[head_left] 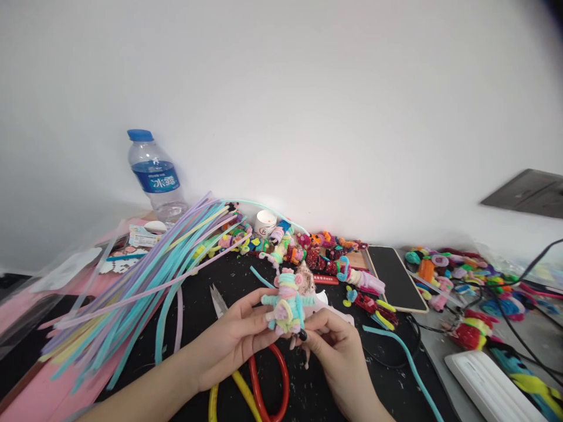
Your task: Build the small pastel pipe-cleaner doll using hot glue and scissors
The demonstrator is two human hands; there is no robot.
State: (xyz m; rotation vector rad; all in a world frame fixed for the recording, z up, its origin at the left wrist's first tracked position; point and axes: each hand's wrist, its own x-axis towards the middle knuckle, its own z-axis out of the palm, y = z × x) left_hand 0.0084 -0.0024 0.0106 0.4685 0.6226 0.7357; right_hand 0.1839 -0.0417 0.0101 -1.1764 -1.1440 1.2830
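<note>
A small pipe-cleaner figure point(287, 305) in pastel blue, pink and yellow is held up above the black table surface. My left hand point(240, 328) grips its left side between thumb and fingers. At its lower right, my right hand point(336, 346) is closed, its fingertips pinching the figure close to a small black piece point(302, 334). Below both hands lie scissors point(269, 381) with red and yellow handles, their blades pointing up and left. A blue pipe cleaner point(407, 354) rests on the table to the right of my right hand.
A bundle of pastel pipe cleaners point(176, 269) lies at left, with a water bottle point(156, 176) behind it. Several finished pipe-cleaner figures point(316, 249) line the wall side. A phone point(393, 275), black cables point(505, 328) and a white device point(486, 384) are at right.
</note>
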